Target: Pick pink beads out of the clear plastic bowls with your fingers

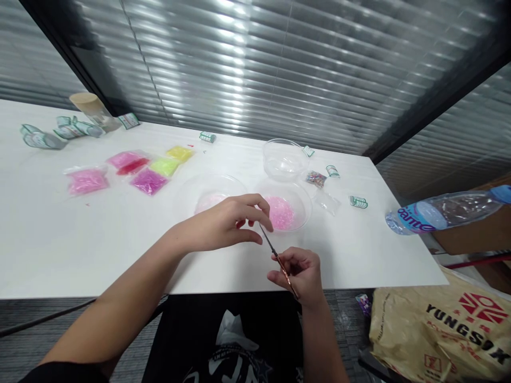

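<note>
My right hand [301, 271] is closed around the copper-coloured handles of a pair of scissors [281, 265], near the table's front edge. Their dark blades point up and away, toward my left hand [235, 219]. That hand hovers over the table with thumb and fingers apart around the blade tips, and I see nothing held in it. Just beyond the fingers stands a see-through plastic bowl [304, 205] with pink bits [281, 213] in it. Another see-through bowl [223, 180], holding paler pink bits, is partly hidden behind my left hand.
A third see-through bowl [282, 159] stands farther back. Packets of multicoloured bits [316, 179] and a transparent bag [327, 202] lie beside it. Pink packets [88, 181], a purple packet [149, 181] and yellow ones [180, 153] lie left. A water bottle [443, 211] is at right.
</note>
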A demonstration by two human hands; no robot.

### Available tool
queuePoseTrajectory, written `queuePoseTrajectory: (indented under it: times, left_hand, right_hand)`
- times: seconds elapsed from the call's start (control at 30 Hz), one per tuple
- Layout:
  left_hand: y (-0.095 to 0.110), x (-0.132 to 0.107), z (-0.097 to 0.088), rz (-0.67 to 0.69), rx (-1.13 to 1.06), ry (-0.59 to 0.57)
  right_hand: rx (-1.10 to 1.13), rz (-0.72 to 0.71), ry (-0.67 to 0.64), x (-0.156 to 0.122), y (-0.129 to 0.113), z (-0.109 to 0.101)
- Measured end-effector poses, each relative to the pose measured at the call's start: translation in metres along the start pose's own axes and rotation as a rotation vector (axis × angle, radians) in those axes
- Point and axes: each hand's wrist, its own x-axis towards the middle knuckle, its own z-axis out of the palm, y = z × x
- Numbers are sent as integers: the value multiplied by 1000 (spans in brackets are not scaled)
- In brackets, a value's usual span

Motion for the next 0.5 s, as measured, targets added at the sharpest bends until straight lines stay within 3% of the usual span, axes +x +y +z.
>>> queuePoseTrajectory:
  times: [0.13,0.23,0.33,0.5]
  left_hand:
    - [-7,-7,-13,-78,98,155]
    - [-19,-12,-25,-227,281,233]
    - [-31,-15,-31,-364,362,106]
    - [-41,-13,-26,-468,408,-71]
  right_hand:
    - [-3,32,109,2,-1,0]
    - [4,82,195,3,-2,1]
    - [2,124,248,5,-2,0]
    - [6,149,270,6,3,-1]
